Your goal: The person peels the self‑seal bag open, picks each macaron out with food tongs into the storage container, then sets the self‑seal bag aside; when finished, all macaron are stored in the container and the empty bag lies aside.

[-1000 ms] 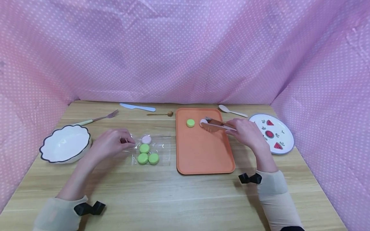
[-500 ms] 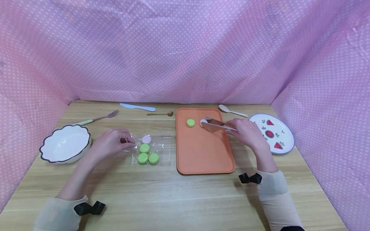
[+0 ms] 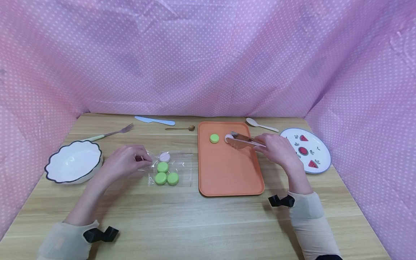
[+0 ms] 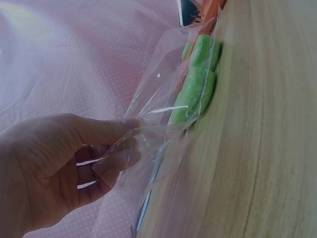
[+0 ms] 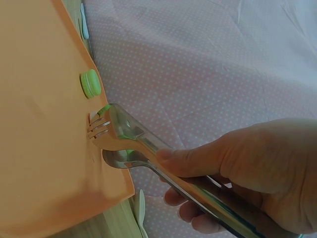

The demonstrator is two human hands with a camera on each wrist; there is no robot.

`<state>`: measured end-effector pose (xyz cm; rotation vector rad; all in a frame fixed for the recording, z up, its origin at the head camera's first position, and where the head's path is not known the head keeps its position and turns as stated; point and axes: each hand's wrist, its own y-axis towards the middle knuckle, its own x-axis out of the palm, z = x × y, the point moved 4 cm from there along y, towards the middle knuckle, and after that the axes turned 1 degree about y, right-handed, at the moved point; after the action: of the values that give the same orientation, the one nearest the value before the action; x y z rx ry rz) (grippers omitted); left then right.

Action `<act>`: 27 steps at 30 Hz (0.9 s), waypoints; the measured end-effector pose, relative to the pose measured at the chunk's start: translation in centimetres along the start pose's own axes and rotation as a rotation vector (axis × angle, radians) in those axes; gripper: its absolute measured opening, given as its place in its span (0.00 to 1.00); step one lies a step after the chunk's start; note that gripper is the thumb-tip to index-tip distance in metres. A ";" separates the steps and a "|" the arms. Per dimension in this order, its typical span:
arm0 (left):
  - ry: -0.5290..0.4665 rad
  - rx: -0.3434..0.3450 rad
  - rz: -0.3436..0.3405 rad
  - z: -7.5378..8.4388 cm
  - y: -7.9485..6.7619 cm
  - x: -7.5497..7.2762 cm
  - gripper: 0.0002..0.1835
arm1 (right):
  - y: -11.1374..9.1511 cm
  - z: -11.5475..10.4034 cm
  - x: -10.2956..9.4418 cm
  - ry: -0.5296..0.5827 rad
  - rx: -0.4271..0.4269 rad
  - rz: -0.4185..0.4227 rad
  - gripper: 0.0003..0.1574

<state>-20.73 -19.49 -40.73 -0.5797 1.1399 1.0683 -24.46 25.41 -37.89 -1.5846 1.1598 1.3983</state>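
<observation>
My left hand (image 3: 125,162) pinches the open edge of a clear plastic bag (image 3: 185,164) between thumb and fingers. In the bag lie a pale pink macaron (image 3: 164,157) and three green ones. The left wrist view shows the bag's film (image 4: 158,94) stretched up from the table. My right hand (image 3: 276,148) grips metal tongs (image 5: 148,148), one side of which ends in fork tines. The tong ends sit at another pale pink macaron (image 3: 228,137) on the orange tray (image 3: 227,169), partly hiding it. A green macaron (image 3: 214,138) rests to its left.
A scalloped white bowl (image 3: 74,160) stands at the left and a watermelon-patterned plate (image 3: 320,153) at the right. Along the back lie a fork (image 3: 108,133), a pale blue knife (image 3: 155,120), a small gold utensil (image 3: 178,128) and a spoon (image 3: 261,125). Pink dotted cloth (image 3: 208,65) surrounds the table.
</observation>
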 end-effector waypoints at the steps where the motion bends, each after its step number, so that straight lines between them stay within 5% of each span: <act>1: -0.001 0.000 0.000 0.0 0.0 0.0 0.03 | 0.0 0.0 0.0 0.000 0.000 0.000 0.17; 16: -0.007 0.008 -0.006 0.0 0.0 0.1 0.03 | -0.6 -0.6 -1.2 0.013 -0.012 0.024 0.20; 21: 0.004 0.032 0.003 -0.1 0.1 0.1 0.03 | -1.0 -3.4 -1.7 0.054 -0.130 0.073 0.20; 27: 0.009 0.030 0.009 -0.3 0.1 0.0 0.02 | -0.7 -8.3 -0.5 0.078 -0.285 -0.015 0.17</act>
<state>-20.93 -19.74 -40.85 -0.5566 1.1655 1.0549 -20.97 18.03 -36.07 -1.8549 1.0245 1.5584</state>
